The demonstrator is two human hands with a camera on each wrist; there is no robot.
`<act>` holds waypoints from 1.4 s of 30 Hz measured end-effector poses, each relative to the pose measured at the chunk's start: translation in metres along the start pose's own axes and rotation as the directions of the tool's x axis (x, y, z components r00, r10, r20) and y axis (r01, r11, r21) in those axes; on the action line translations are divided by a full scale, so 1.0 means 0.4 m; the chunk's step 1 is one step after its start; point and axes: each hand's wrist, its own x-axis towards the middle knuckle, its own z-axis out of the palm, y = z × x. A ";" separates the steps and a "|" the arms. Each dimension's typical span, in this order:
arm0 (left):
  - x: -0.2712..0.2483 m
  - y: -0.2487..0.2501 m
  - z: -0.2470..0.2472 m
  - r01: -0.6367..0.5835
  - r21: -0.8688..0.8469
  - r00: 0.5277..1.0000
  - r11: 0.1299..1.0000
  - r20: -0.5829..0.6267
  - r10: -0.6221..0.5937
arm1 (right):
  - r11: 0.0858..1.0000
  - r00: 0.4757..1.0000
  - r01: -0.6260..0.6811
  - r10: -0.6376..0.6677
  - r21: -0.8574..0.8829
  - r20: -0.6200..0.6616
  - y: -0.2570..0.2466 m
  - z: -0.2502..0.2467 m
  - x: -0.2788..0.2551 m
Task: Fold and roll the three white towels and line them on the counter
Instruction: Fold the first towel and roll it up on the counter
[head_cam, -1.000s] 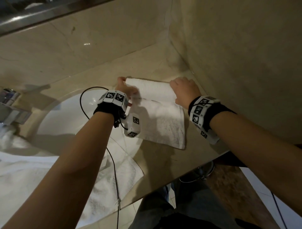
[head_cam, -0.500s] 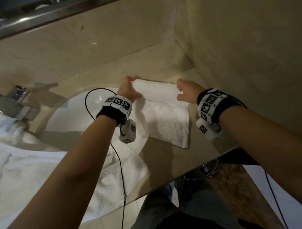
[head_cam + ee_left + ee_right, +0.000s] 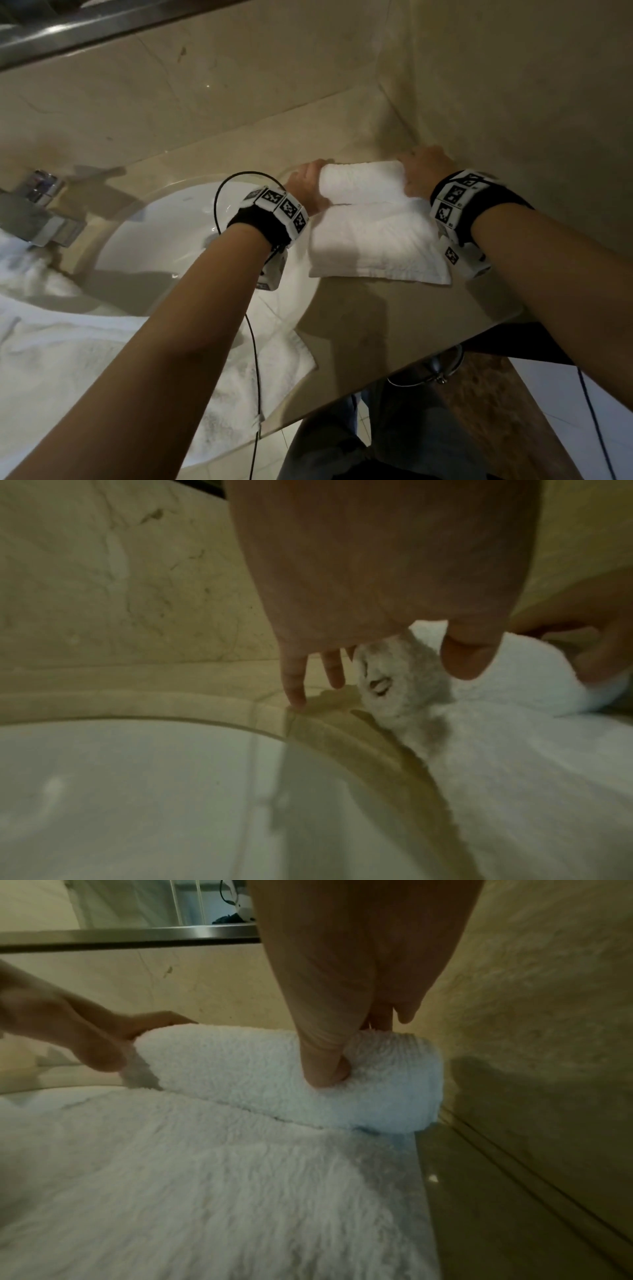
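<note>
- Two hands on one towel (image 3: pixel 373 236), half rolled, flat part on desk (image 3: pixel 376 329) right of sink (image 3: pixel 164 240).
- Left hand (image 3: pixel 305 186) fingers curled round roll's left end.
- Right hand (image 3: pixel 423 173) fingers curled over right end, thumb pressed into it.
- More towels (image 3: pixel 68 356) bunched by sink, near faucet (image 3: pixel 34 216).

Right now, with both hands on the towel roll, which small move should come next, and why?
Probably turn the roll once more toward you: the left hand and right hand grip its ends, and a flat part of the towel still lies unrolled on the counter.
</note>
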 end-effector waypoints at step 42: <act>-0.090 0.079 -0.007 -0.055 0.198 0.988 0.979 0.153 0.024 | 0.972 0.994 0.008 0.018 0.237 -0.107 0.031 0.088 -0.206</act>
